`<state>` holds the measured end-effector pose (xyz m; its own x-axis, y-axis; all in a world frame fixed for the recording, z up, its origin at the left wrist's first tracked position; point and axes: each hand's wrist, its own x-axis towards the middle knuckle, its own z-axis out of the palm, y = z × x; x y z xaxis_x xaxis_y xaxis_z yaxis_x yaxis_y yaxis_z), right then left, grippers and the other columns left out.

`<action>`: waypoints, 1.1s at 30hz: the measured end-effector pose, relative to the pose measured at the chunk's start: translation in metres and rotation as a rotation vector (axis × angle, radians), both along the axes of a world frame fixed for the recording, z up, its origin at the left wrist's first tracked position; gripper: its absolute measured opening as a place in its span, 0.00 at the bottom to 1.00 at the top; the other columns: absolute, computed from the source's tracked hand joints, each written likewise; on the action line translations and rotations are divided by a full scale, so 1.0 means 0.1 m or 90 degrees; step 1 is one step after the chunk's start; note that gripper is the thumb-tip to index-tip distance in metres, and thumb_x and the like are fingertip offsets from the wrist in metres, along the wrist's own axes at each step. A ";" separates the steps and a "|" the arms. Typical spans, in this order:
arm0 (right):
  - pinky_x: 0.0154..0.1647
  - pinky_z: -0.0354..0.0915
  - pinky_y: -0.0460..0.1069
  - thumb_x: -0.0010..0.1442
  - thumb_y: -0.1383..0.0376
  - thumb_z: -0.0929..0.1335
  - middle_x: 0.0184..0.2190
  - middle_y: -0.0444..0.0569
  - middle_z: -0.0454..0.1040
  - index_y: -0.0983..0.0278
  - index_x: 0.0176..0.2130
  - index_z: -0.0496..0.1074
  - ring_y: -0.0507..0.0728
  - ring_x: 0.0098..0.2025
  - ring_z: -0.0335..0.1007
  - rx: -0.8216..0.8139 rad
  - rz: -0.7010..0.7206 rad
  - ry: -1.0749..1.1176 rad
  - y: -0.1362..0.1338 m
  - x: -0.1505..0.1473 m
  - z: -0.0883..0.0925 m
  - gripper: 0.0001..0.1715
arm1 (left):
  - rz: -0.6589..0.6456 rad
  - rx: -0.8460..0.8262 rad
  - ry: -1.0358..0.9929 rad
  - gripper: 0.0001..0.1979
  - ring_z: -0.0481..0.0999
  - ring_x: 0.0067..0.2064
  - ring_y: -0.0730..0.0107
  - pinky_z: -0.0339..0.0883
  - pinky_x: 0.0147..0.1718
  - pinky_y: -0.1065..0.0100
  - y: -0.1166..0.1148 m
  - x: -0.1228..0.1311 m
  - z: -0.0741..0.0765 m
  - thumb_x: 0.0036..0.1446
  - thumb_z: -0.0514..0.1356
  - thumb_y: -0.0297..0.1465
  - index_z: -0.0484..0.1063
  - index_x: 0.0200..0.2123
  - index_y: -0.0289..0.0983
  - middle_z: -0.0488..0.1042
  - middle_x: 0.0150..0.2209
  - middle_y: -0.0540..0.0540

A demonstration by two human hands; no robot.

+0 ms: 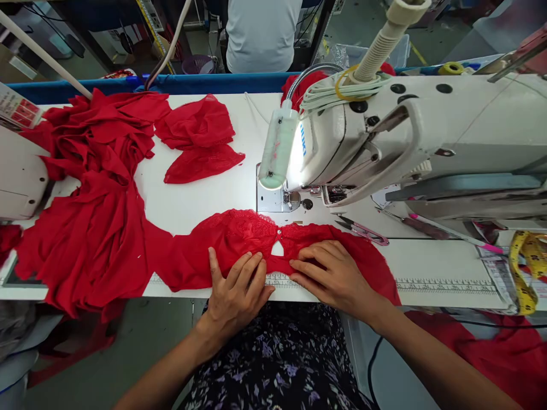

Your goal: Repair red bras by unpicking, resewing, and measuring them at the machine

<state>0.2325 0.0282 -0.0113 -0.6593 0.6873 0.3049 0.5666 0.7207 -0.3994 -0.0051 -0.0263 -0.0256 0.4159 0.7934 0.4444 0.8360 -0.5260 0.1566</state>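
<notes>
A red lace-trimmed garment piece (231,233) lies across the front of the white sewing table, with a small keyhole gap at its middle. My left hand (237,287) rests on its lower edge, left of the gap, open with fingers spread. To the right of the gap, my right hand (333,273) lies on the same fabric, its fingers stretched toward the left and pressing lightly. Above the garment stands the sewing machine (363,136), its presser foot and metal needle plate (271,199) apart from the cloth.
A big heap of red fabric (98,199) covers the left side, beside smaller red lace pieces (199,136). Thread snips (363,230), tweezers (414,222) and a yellow tape measure (523,273) lie to the right. A person in a light shirt (262,34) sits beyond the table.
</notes>
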 end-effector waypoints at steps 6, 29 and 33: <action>0.44 0.61 0.53 0.65 0.70 0.67 0.40 0.50 0.76 0.64 0.46 0.75 0.56 0.43 0.68 0.005 0.011 0.051 0.07 -0.19 0.15 0.10 | -0.005 0.002 0.009 0.17 0.76 0.54 0.59 0.26 0.66 0.29 0.00 -0.01 -0.01 0.66 0.58 0.36 0.73 0.52 0.31 0.78 0.52 0.41; 0.51 0.60 0.58 0.65 0.64 0.69 0.44 0.51 0.77 0.62 0.55 0.72 0.59 0.47 0.69 0.128 0.085 -0.041 0.12 -0.32 0.02 0.19 | -0.006 0.096 0.022 0.18 0.72 0.54 0.57 0.60 0.63 0.46 -0.34 -0.59 -0.02 0.62 0.62 0.31 0.73 0.54 0.35 0.75 0.49 0.38; 0.51 0.60 0.57 0.65 0.62 0.69 0.44 0.51 0.77 0.63 0.49 0.74 0.59 0.47 0.68 0.115 0.140 -0.047 0.07 -0.33 0.07 0.13 | -0.028 0.085 0.005 0.17 0.74 0.49 0.62 0.59 0.64 0.51 -0.32 -0.51 0.02 0.62 0.63 0.33 0.74 0.53 0.36 0.77 0.46 0.42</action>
<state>0.1991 0.0356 -0.0048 -0.8116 0.4645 0.3545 0.4116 0.8851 -0.2173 -0.0562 -0.0582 -0.0231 0.4529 0.7085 0.5413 0.8127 -0.5777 0.0760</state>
